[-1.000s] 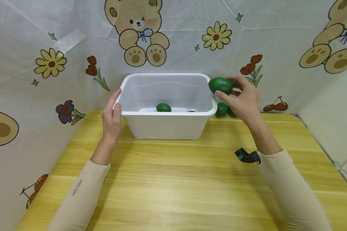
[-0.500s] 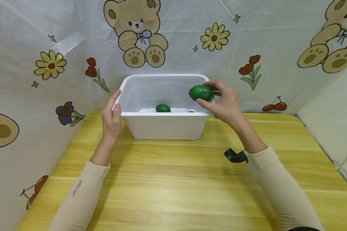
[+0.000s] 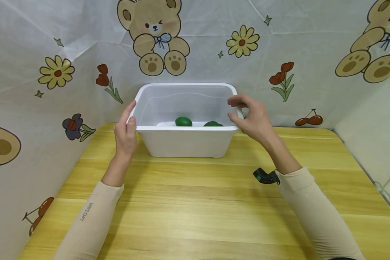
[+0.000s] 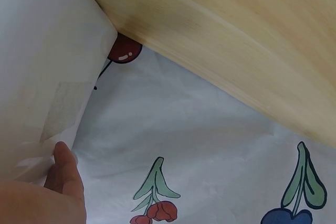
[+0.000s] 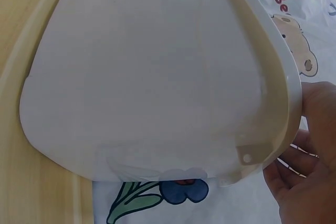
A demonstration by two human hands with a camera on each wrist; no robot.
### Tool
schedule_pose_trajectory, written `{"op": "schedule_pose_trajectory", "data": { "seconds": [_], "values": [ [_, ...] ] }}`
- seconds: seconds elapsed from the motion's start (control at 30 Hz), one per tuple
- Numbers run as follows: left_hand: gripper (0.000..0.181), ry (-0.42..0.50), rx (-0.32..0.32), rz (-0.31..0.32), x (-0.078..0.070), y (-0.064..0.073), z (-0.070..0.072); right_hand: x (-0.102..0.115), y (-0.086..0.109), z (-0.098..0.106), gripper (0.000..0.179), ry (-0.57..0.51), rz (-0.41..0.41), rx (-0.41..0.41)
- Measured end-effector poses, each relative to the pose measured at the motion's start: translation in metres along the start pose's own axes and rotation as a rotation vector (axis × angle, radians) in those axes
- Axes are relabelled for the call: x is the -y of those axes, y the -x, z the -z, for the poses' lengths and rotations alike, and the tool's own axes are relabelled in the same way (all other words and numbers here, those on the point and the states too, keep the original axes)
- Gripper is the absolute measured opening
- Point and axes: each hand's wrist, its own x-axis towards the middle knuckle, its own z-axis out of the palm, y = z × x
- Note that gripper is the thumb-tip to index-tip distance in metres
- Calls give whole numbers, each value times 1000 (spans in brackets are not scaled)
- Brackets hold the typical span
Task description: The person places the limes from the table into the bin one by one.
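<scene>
A white plastic tub [image 3: 191, 142] stands on the table against the back cloth. My left hand [image 3: 125, 131] holds its left rim near the front corner; in the left wrist view that hand's fingers [image 4: 67, 174] lie against the outer wall. Two smooth green avocados are partly visible inside, one left of centre [image 3: 183, 121] and one at the right [image 3: 213, 124], the front rim cutting off their lower parts. Over the right rim, my right hand [image 3: 251, 117] has fingers and thumb spread apart with nothing between them. The right wrist view shows it beside the tub's rim [image 5: 291, 93].
A wood-grain table [image 3: 188, 202] extends in front of the tub. Behind it hangs a white cloth [image 3: 208, 21] printed with bears and flowers. A black strap [image 3: 266, 177] sticks out from the right sleeve.
My right hand has carried an avocado leftward over the tub's right rim and let it go; another avocado now shows inside at the right. The left hand has stayed at the rim.
</scene>
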Motion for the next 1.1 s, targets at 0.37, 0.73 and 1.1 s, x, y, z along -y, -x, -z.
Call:
{"op": "schedule_pose_trajectory", "data": {
  "seconds": [0.37,0.73,1.1],
  "values": [
    [56,5,-23,14,0,0,-2,-8,5,4,30,-89,-77,-132],
    [55,7,-29,15,-2,1,-3,-41,9,12,28,-51,-139,-186],
    [57,11,-16,-1,1,1,-1,-86,24,21,30,8,-290,-191]
  ]
}}
